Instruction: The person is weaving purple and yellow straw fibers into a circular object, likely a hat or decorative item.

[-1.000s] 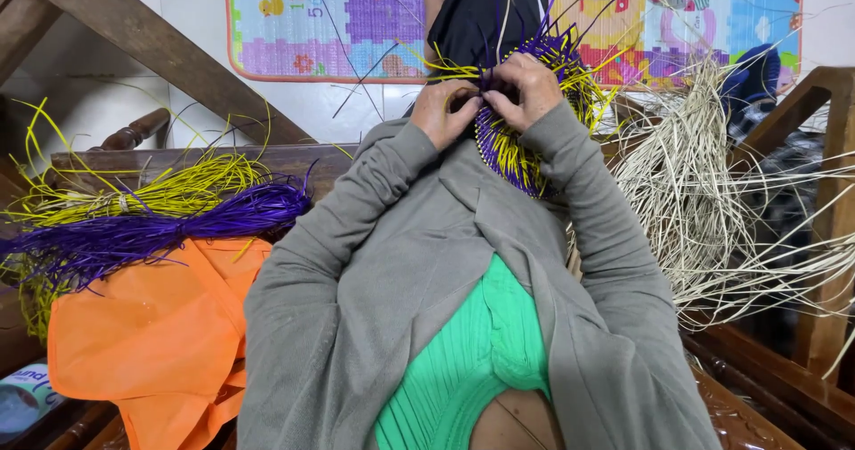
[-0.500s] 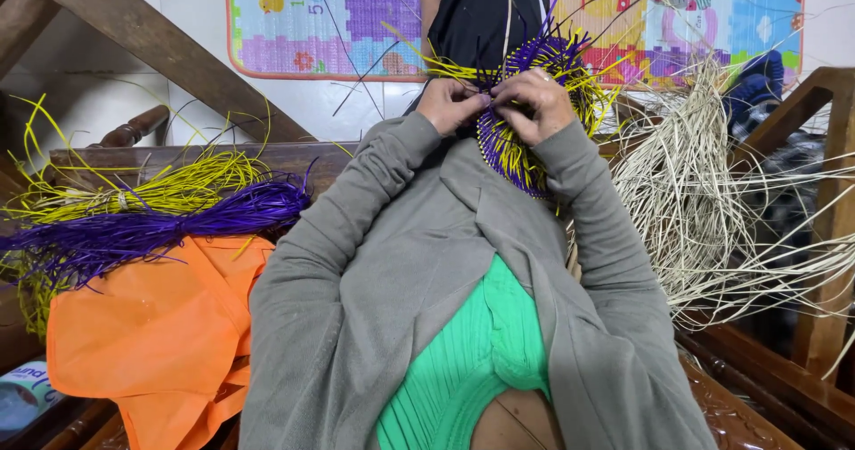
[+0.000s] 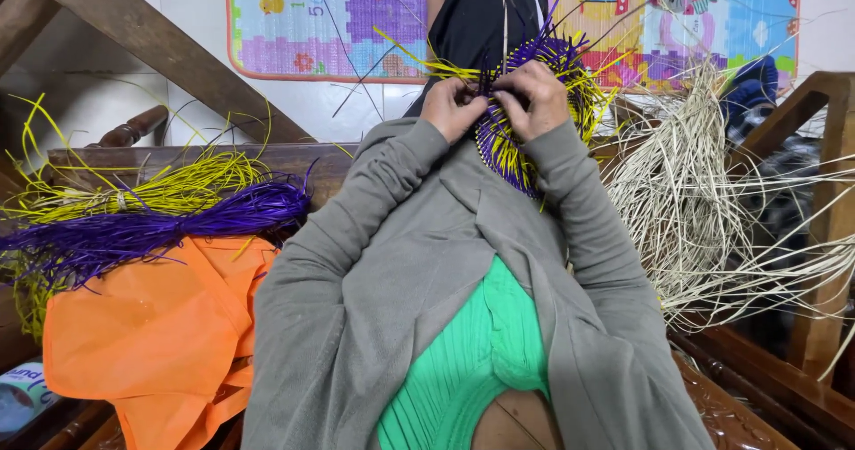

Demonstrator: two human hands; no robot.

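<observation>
A round woven piece of purple and yellow strips [image 3: 509, 151] stands on edge in front of me, with loose strip ends fanning out around its rim. My left hand [image 3: 451, 104] pinches strips at its left edge. My right hand [image 3: 535, 96] grips the rim beside it, fingers curled over the strips. Both thumbs nearly touch at the top of the piece. Grey sleeves cover both arms.
A bundle of yellow strips [image 3: 151, 192] and one of purple strips [image 3: 151, 232] lie at the left over an orange cloth [image 3: 151, 334]. A heap of pale natural strips [image 3: 704, 200] fills the right. Wooden rails [image 3: 160, 53] and a colourful play mat [image 3: 356, 22] lie beyond.
Both hands have shifted slightly up and right on the woven rim, working the strips. A yellow strip end now sticks out further to the upper left.
</observation>
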